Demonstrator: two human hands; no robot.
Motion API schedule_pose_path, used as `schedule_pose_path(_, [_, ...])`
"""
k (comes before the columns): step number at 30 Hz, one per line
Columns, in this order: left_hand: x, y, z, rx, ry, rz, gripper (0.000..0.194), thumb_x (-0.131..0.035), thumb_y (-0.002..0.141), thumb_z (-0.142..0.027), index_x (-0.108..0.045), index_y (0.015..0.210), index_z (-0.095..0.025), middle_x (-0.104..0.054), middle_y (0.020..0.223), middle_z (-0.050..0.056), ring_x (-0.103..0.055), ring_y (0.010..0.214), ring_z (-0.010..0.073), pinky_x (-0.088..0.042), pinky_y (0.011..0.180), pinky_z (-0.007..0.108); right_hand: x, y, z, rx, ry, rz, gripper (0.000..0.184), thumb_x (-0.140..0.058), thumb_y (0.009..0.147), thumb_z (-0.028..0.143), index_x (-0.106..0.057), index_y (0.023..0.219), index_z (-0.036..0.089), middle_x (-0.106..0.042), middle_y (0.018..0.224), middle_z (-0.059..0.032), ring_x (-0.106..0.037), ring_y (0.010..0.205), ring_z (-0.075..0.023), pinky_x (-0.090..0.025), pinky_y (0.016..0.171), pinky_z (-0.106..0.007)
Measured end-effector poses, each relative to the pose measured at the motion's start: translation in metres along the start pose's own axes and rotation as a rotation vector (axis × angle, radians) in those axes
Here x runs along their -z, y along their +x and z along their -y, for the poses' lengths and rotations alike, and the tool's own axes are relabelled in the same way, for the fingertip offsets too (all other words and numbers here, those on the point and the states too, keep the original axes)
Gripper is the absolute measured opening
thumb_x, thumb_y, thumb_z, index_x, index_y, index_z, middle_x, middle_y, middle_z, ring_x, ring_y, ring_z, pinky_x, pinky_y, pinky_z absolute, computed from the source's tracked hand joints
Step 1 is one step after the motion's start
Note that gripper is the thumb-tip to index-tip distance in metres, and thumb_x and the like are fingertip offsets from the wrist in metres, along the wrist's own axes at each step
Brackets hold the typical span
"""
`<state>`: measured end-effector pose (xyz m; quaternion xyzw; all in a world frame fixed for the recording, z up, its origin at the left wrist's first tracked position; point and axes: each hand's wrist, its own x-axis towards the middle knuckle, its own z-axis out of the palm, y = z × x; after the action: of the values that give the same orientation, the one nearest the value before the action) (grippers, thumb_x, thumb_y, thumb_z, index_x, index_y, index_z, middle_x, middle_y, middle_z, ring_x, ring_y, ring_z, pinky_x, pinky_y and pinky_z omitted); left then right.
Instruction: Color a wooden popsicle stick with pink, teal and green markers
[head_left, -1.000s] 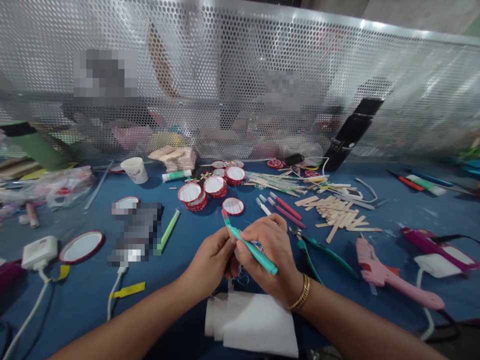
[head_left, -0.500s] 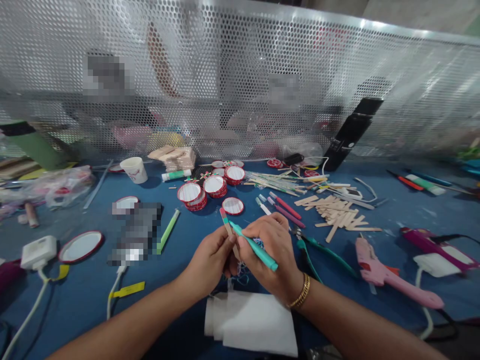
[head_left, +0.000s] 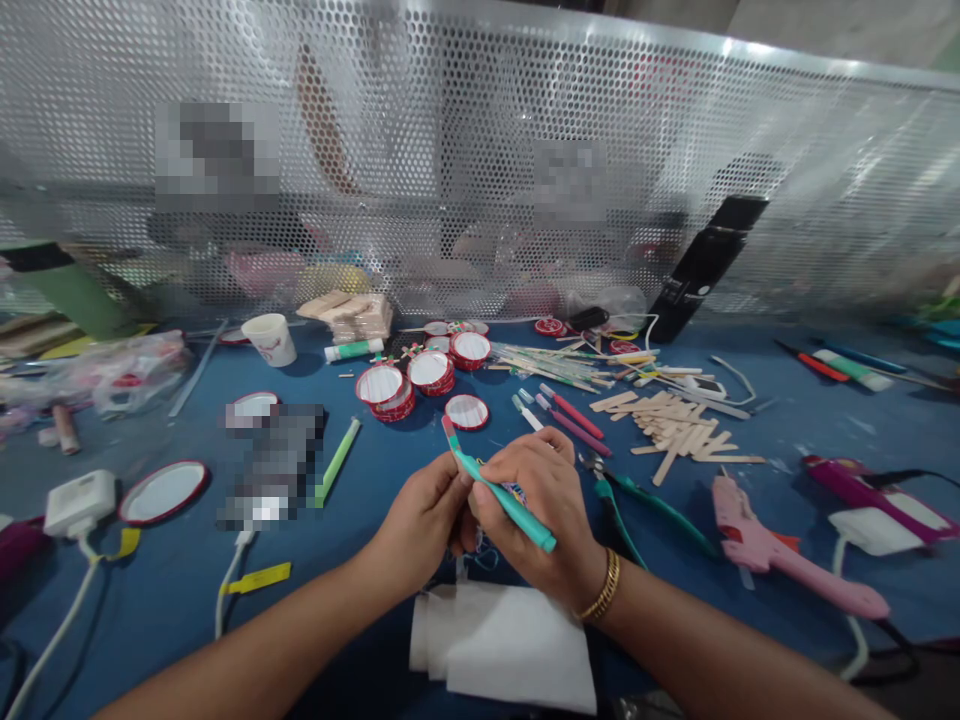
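Note:
Between the fingers of my left hand (head_left: 420,520) is a small wooden craft stick (head_left: 449,432), its upper end coloured red with green below. My right hand (head_left: 536,495) grips a turquoise marker (head_left: 517,513), and its tip touches the stick at the green part. The stick's lower end is hidden behind my fingers. Behind my hands lie a round white lid with a red rim (head_left: 466,411) and stacks of similar lids (head_left: 430,370). Beneath my wrists are folded white sheets (head_left: 517,645).
To the right are green-handled pliers (head_left: 660,510), loose craft sticks (head_left: 679,425), pink markers (head_left: 574,420) and a pink glue gun (head_left: 787,550). A lime marker (head_left: 337,462), a blurred dark device (head_left: 277,460) and a paper cup (head_left: 268,340) stand left. A perforated metal screen (head_left: 480,150) borders the back.
The marker tip has shifted slightly left and down along the stick, now overlapping it. Both hands keep their hold in nearly the same place.

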<state>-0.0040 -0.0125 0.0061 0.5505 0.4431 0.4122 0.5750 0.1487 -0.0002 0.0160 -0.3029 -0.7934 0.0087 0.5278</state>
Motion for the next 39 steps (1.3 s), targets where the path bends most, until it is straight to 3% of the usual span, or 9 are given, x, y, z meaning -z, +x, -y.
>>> schedule_pose_path(11, [-0.0005, -0.0002, -0.0042, -0.019, 0.042, -0.02, 0.042, -0.05, 0.091, -0.06, -0.053, 0.079, -0.019, -0.053, 0.049, -0.004, -0.047, 0.042, 0.0099, -0.038, 0.043, 0.02, 0.0008, 0.0005, -0.0001, -0.02, -0.01, 0.02, 0.006, -0.059, 0.087, 0.018, -0.056, 0.084, 0.022, -0.068, 0.073, 0.0032, -0.063, 0.073, -0.0156, -0.038, 0.084, -0.04])
schedule_pose_path(20, [-0.0009, 0.0005, -0.0052, -0.036, 0.055, -0.002, 0.036, -0.045, 0.095, -0.053, -0.049, 0.082, -0.019, -0.052, 0.052, -0.005, -0.046, 0.042, 0.0093, -0.037, 0.041, 0.019, 0.0006, -0.0015, -0.0044, -0.057, -0.043, -0.042, 0.007, -0.06, 0.087, 0.019, -0.055, 0.085, 0.023, -0.067, 0.074, 0.0017, -0.063, 0.071, -0.0165, -0.039, 0.084, -0.042])
schedule_pose_path(31, [-0.0006, 0.0009, -0.0023, -0.033, 0.054, 0.022, 0.036, -0.042, 0.096, -0.052, -0.05, 0.083, -0.019, -0.05, 0.052, -0.005, -0.046, 0.044, 0.0089, -0.038, 0.043, 0.019, 0.0006, 0.0002, -0.0007, -0.003, -0.001, 0.006, 0.008, -0.061, 0.087, 0.017, -0.055, 0.086, 0.023, -0.069, 0.075, 0.0028, -0.064, 0.074, -0.0163, -0.038, 0.083, -0.041])
schedule_pose_path(39, [-0.001, -0.0008, -0.0032, -0.026, 0.054, 0.025, 0.036, -0.042, 0.096, -0.052, -0.049, 0.083, -0.02, -0.051, 0.052, -0.005, -0.046, 0.044, 0.0092, -0.038, 0.043, 0.019, 0.0015, 0.0001, -0.0013, -0.017, -0.011, -0.046, 0.008, -0.061, 0.087, 0.017, -0.054, 0.086, 0.022, -0.068, 0.075, 0.0022, -0.063, 0.073, -0.0158, -0.039, 0.083, -0.041])
